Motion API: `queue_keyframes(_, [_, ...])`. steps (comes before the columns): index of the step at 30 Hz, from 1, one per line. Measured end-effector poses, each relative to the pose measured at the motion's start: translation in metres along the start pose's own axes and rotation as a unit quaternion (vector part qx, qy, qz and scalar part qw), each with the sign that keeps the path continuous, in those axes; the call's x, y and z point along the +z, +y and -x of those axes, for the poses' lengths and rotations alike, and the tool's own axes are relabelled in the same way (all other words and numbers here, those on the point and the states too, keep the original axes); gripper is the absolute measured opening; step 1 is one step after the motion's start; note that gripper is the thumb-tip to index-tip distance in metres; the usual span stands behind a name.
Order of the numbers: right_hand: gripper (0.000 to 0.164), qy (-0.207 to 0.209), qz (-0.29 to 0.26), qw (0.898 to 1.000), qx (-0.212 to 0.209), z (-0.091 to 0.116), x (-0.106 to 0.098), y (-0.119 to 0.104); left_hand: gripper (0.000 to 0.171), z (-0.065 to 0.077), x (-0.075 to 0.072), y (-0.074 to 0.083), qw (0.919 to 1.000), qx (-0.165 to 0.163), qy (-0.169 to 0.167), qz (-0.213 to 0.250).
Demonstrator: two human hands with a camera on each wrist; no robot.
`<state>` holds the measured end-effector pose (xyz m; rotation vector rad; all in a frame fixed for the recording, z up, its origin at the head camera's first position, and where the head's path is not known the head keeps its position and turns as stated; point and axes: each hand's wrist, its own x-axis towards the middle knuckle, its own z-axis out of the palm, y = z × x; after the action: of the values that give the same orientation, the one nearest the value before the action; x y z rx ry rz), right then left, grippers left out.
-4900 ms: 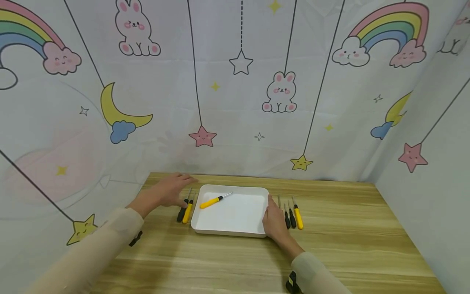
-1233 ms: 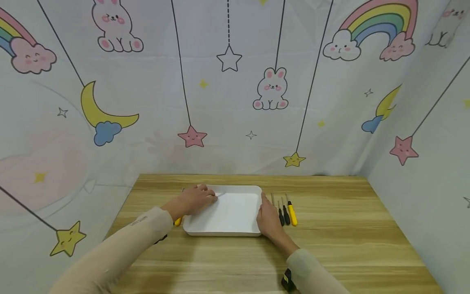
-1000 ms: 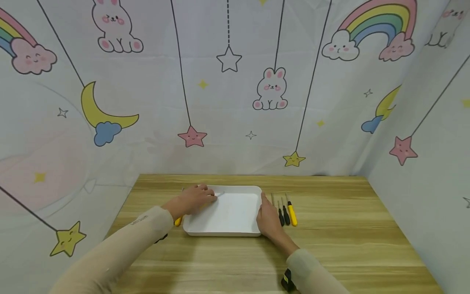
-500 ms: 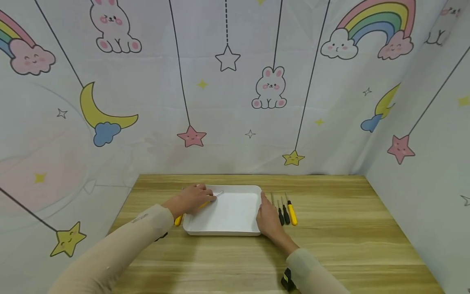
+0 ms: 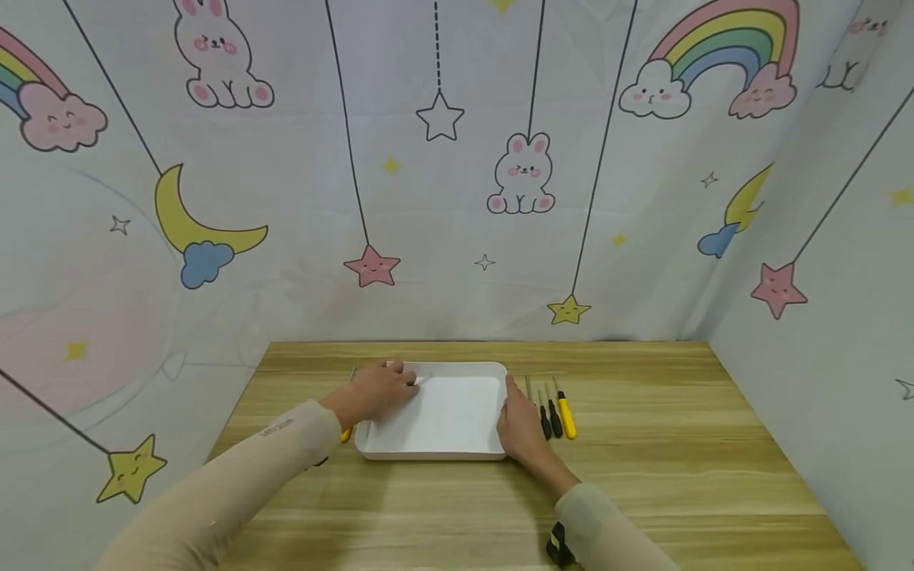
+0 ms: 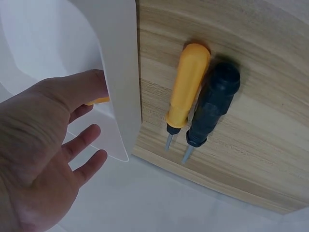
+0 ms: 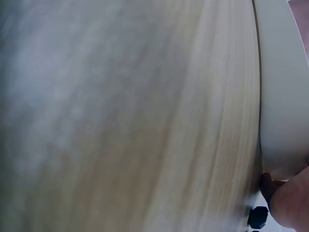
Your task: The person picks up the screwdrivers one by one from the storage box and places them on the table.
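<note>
A white tray [image 5: 457,424] sits on the wooden table. Inside its left part, my left hand [image 5: 378,390] holds a yellow-handled screwdriver [image 6: 99,100] between thumb and fingers. In the head view only the thin shaft shows past the fingertips, pointing to the far right; the hand hides the handle. My right hand [image 5: 523,424] grips the tray's right side, with a fingertip at its wall in the right wrist view. Just left of the tray, a yellow screwdriver [image 6: 188,82] and a black screwdriver [image 6: 215,101] lie side by side on the table.
To the right of the tray lie a yellow screwdriver [image 5: 567,416] and black screwdrivers [image 5: 554,423], partly behind my right hand. A patterned white cloth [image 5: 457,198] hangs along the table's back edge [image 5: 628,342] and the right side.
Since the oldest frame, my left hand has moved right, from above the left screwdrivers into the tray, onto the yellow screwdriver. Over the last second it shifts only slightly. My right hand keeps its place.
</note>
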<state>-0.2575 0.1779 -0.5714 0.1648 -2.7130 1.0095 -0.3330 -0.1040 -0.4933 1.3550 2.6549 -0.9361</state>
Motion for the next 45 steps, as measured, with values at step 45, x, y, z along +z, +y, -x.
queue_keyframes(45, [0.05,0.001,0.009,1.0,0.007,-0.001,0.004,0.003,0.083,0.006,-0.006,0.01,0.9957,-0.011,-0.047,0.079])
